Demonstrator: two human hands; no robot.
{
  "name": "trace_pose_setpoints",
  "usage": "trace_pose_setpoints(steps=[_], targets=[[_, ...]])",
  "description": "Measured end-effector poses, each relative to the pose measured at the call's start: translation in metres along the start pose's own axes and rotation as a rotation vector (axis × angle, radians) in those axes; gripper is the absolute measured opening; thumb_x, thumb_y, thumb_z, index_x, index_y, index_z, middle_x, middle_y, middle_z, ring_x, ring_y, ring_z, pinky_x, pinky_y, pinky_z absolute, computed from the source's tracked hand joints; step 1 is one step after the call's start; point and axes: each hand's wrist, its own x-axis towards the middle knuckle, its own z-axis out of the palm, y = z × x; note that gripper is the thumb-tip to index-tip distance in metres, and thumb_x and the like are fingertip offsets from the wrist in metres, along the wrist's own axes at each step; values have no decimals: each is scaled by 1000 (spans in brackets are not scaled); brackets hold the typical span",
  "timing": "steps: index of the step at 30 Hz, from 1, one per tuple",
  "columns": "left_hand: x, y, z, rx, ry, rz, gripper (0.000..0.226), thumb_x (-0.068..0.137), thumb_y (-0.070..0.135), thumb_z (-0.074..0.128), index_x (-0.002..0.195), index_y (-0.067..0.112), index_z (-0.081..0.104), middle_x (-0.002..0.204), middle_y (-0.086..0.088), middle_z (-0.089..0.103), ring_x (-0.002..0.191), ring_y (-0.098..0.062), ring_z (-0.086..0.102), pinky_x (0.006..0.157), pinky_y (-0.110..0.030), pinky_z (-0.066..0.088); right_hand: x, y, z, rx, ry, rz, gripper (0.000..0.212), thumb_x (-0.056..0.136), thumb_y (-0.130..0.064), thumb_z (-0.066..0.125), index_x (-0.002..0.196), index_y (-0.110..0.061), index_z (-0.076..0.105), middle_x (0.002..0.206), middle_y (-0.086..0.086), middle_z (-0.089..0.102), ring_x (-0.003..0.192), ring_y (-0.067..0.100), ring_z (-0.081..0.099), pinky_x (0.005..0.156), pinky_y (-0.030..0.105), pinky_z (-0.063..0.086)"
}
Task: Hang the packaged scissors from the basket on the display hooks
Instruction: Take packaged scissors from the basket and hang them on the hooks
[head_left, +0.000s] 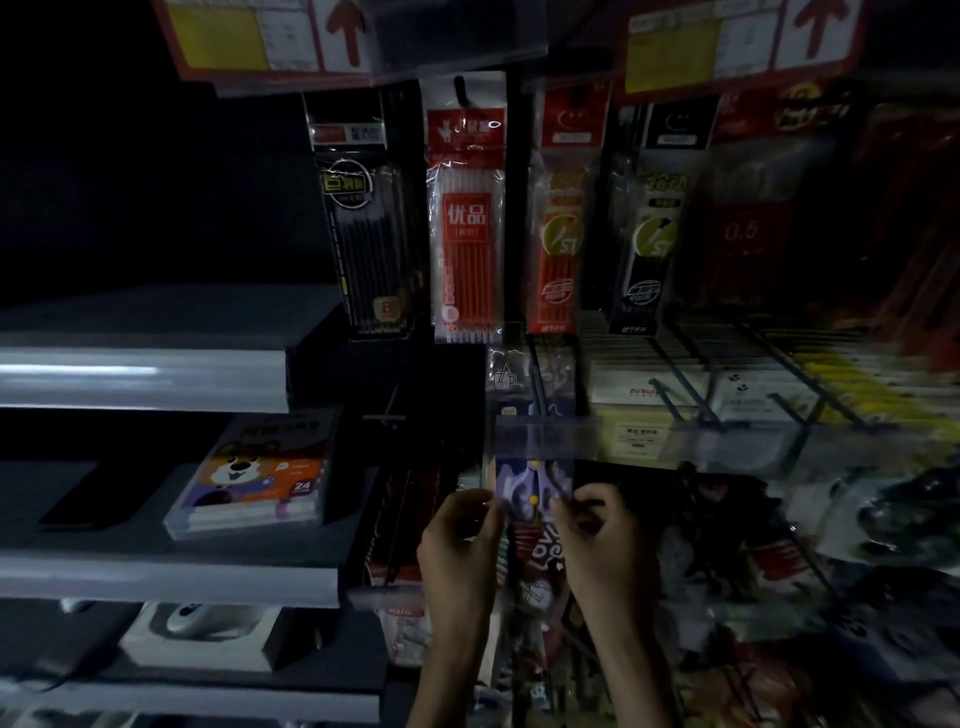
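Packaged scissors (533, 493) pinched at both side edges, left hand (460, 540) and right hand (602, 540) raised, backs toward camera.

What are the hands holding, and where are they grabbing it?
Both hands, left and right, pinch a purple scissors pack by its two side edges.

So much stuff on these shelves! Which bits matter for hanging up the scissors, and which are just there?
Part of the job:
- purple scissors packet
- left hand and right hand, pinching its sides
- display hook above it

Just there:
- red pen refill pack
- black refill pack
- cartoon dog box on the shelf
- price label holders
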Motion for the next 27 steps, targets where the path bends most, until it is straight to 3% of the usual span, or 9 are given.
trace_pose_setpoints(steps=[4,7,10,13,16,20,24,27], targets=[[1,-5,3,70,26,26,13,98,24,73,99,36,75,95,21,76,90,7,70,81,-28,61,-1,-4,5,-99,29,-25,12,91,-42,72,95,-34,65,85,-15,69,76,11,66,67,37,56],[-4,-2,4,131,55,47,18,101,22,67,106,39,70,105,21,72,95,12,64,77,-9,51,-3,-5,10,-111,10,-23,15,90,-42,72,103,-36,68,91,-14,72,81,12,68,70,39,58],[-6,-2,4,133,55,54,24,102,20,65,113,41,65,113,20,65,98,14,60,74,1,44,-5,-9,10,-99,-14,-20,11,89,-39,72,96,-42,63,89,-18,69,83,11,68,71,40,58],[-3,-6,3,137,36,67,25,102,19,65,115,40,66,119,17,64,106,7,63,82,-7,49,-4,-9,11,-108,-21,-11,21,87,-43,69,107,-37,68,94,-15,71,88,14,70,75,40,58],[-1,-11,1,140,37,75,24,102,18,65,119,31,73,130,12,64,119,-6,62,97,-29,54,-5,-10,6,-111,-70,24,30,91,-37,72,121,-33,68,99,-13,68,94,14,69,80,39,58],[0,-9,-1,102,-25,50,31,100,8,62,119,30,72,114,19,73,110,3,67,89,-15,52,-6,-11,0,-115,-102,17,37,94,-38,69,130,-33,66,114,-11,71,92,9,65,83,36,56],[-1,-8,1,87,-23,28,31,99,7,64,117,31,74,108,22,75,104,9,68,88,-19,56,-7,-10,-1,-141,-103,8,41,95,-40,67,135,-33,63,119,-8,71,98,13,67,85,39,57],[-2,-9,0,76,-24,34,30,99,7,64,113,31,75,104,23,75,100,13,67,85,-12,56,-3,-8,-5,-107,-128,30,40,97,-36,65,137,-31,62,122,-7,69,94,9,62,78,28,49]])
